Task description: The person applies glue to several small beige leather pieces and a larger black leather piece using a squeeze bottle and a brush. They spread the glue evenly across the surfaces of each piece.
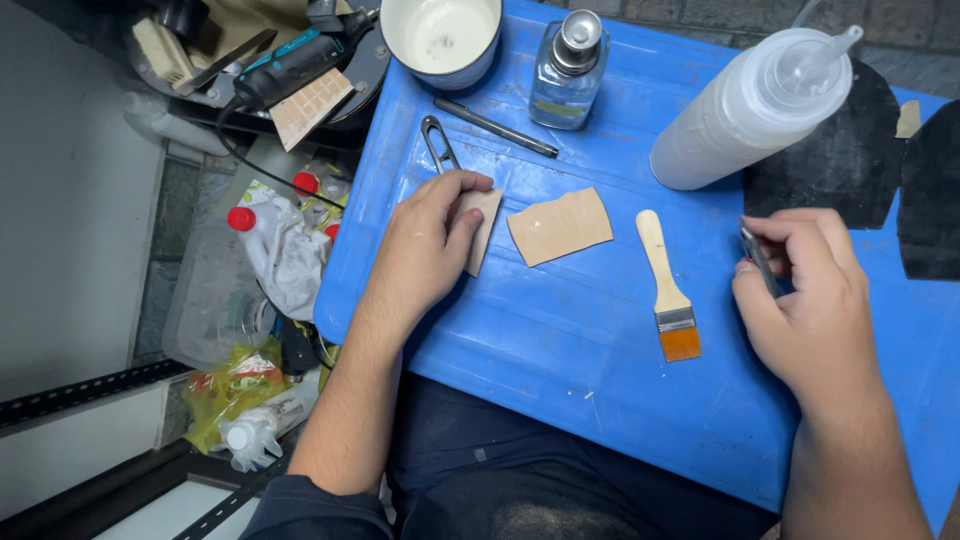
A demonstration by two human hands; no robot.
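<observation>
My left hand (428,245) rests flat on a small tan leather piece (484,222) lying on the blue plastic table (560,350). Just right of it lies a second, wider tan leather piece (560,226). My right hand (805,300) is at the right side of the table, fingers closed on a thin dark metal tool (760,260). Between the hands lies a small wooden-handled brush (668,288) with orange bristles pointing toward me.
At the far edge stand a white bowl (440,38), a glass bottle with a metal cap (570,70) and a large white squeeze bottle (750,105) on its side. A metal clip (438,145) and dark pen (495,127) lie nearby. Black leather sheets (850,150) sit far right. Bottles and bags clutter the floor at left.
</observation>
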